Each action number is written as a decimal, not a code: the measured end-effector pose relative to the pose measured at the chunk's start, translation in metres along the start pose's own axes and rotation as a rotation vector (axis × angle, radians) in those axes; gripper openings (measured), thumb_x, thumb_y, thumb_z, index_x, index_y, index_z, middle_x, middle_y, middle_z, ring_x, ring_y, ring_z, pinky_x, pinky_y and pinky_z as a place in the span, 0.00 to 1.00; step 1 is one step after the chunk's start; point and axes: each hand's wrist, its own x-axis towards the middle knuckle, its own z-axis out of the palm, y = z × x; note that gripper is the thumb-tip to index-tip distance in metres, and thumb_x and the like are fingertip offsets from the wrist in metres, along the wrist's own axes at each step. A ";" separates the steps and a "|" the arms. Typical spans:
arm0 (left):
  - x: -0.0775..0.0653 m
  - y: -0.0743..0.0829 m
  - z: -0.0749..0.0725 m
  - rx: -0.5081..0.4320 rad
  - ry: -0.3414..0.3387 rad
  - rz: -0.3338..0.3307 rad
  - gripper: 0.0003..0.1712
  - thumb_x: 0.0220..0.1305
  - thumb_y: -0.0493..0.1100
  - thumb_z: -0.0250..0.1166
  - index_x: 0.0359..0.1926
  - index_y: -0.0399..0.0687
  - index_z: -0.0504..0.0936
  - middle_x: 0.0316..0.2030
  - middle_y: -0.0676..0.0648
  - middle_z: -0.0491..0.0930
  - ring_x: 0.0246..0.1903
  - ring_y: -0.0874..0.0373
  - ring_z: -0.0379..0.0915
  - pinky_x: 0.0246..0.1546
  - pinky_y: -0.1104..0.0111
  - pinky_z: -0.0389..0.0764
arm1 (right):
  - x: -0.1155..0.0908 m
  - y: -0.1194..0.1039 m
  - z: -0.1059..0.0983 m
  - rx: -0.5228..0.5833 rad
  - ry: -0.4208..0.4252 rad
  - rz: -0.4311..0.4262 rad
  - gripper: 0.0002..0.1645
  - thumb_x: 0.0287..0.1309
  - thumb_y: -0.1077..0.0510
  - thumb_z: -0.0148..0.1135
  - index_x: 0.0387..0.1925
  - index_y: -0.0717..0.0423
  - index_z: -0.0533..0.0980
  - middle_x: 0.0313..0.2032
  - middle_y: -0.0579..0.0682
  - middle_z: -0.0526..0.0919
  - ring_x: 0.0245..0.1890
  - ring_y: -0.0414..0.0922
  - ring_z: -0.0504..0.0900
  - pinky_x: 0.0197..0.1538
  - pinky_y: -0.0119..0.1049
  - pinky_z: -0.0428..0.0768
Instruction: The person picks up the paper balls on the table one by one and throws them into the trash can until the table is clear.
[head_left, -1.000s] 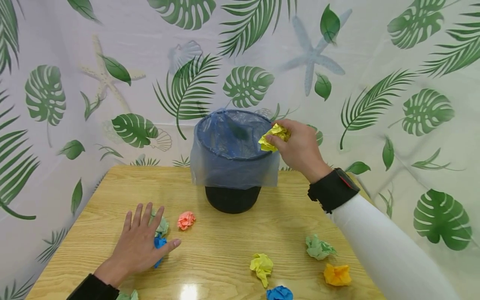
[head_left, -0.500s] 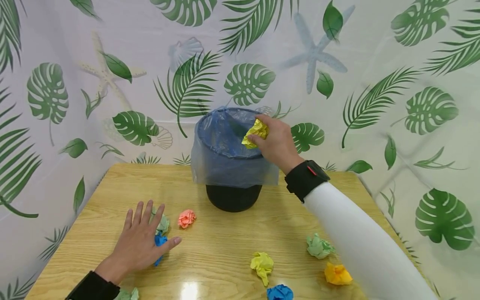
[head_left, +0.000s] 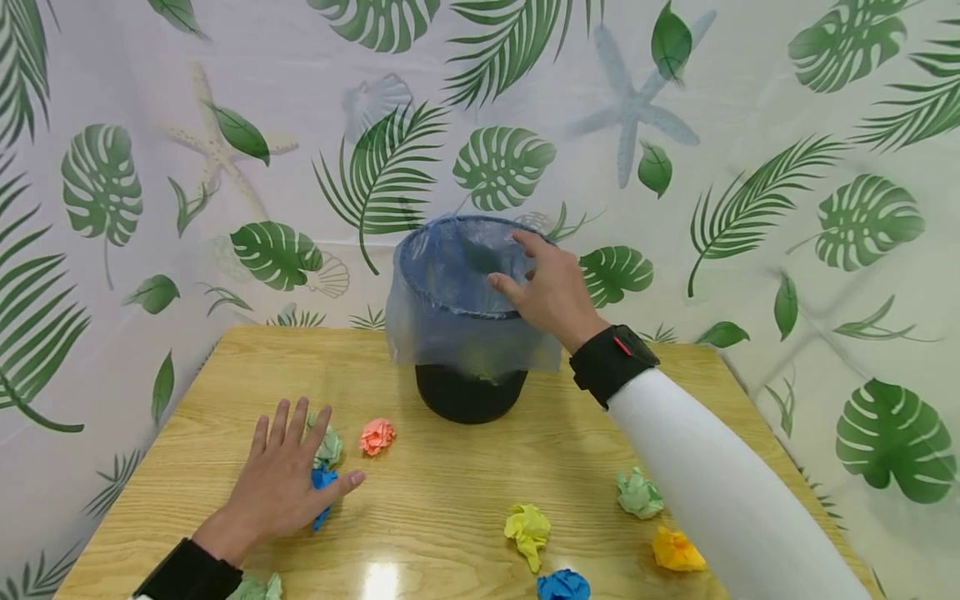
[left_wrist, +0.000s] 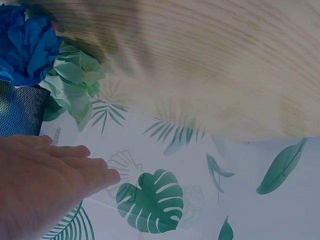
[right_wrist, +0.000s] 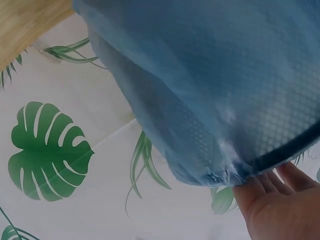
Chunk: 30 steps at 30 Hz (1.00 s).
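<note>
My right hand (head_left: 553, 290) is over the near-right rim of a black mesh bin (head_left: 471, 398), thumb and fingers spread apart with nothing between them. A translucent blue bag (head_left: 427, 337) lines the bin and folds down over its outside. Low behind the bag's hem, a faint yellow patch (head_left: 487, 367) shows through the bin wall. My left hand (head_left: 273, 487), fingers extended, is over the left part of the table beside a crumpled blue paper ball (head_left: 324, 483) and a pale green paper ball (head_left: 328, 447), partly covering both. A pink paper ball (head_left: 377, 436) lies just to their right.
On the wooden table (head_left: 420, 500), a yellow paper ball (head_left: 528, 532) and another blue paper ball (head_left: 564, 586) lie near the front. A green paper ball (head_left: 639, 493) and an orange one (head_left: 677, 550) lie beside my right sleeve. A leaf-patterned sheet (head_left: 300, 100) hangs behind.
My right hand moved left over the bin with a yellow paper ball and has let it go; the ball is gone from the fingers. My left hand has stayed in place.
</note>
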 end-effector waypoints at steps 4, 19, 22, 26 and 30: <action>0.000 0.001 -0.001 -0.002 -0.002 -0.001 0.62 0.64 0.80 0.54 0.80 0.38 0.55 0.78 0.26 0.47 0.76 0.25 0.37 0.72 0.31 0.39 | -0.010 0.006 0.006 0.015 0.100 -0.099 0.37 0.72 0.44 0.63 0.74 0.56 0.67 0.68 0.59 0.73 0.67 0.57 0.73 0.66 0.51 0.73; 0.001 0.003 0.000 -0.025 -0.008 0.007 0.62 0.64 0.80 0.55 0.80 0.39 0.55 0.77 0.26 0.47 0.76 0.25 0.37 0.72 0.31 0.39 | -0.077 0.068 0.027 -0.093 0.230 -0.243 0.60 0.67 0.28 0.56 0.81 0.62 0.48 0.78 0.64 0.55 0.79 0.63 0.49 0.77 0.62 0.45; 0.002 0.003 0.000 -0.026 -0.008 0.008 0.61 0.64 0.79 0.55 0.80 0.39 0.55 0.77 0.26 0.47 0.76 0.25 0.37 0.72 0.31 0.39 | -0.093 0.082 0.031 -0.101 0.188 -0.198 0.60 0.66 0.32 0.61 0.82 0.59 0.45 0.79 0.63 0.52 0.78 0.64 0.49 0.76 0.64 0.46; 0.003 0.004 0.001 -0.025 -0.009 0.014 0.61 0.64 0.79 0.55 0.80 0.39 0.55 0.77 0.26 0.47 0.76 0.25 0.37 0.72 0.31 0.39 | -0.117 0.102 0.037 -0.162 0.093 -0.127 0.60 0.65 0.33 0.62 0.81 0.61 0.46 0.78 0.66 0.52 0.77 0.67 0.49 0.74 0.68 0.47; 0.004 0.004 0.002 -0.021 -0.011 0.016 0.61 0.65 0.79 0.54 0.80 0.39 0.55 0.78 0.26 0.47 0.76 0.25 0.37 0.72 0.32 0.39 | -0.140 0.120 0.042 -0.261 -0.024 -0.071 0.57 0.66 0.29 0.60 0.80 0.60 0.52 0.77 0.69 0.52 0.77 0.70 0.48 0.74 0.70 0.44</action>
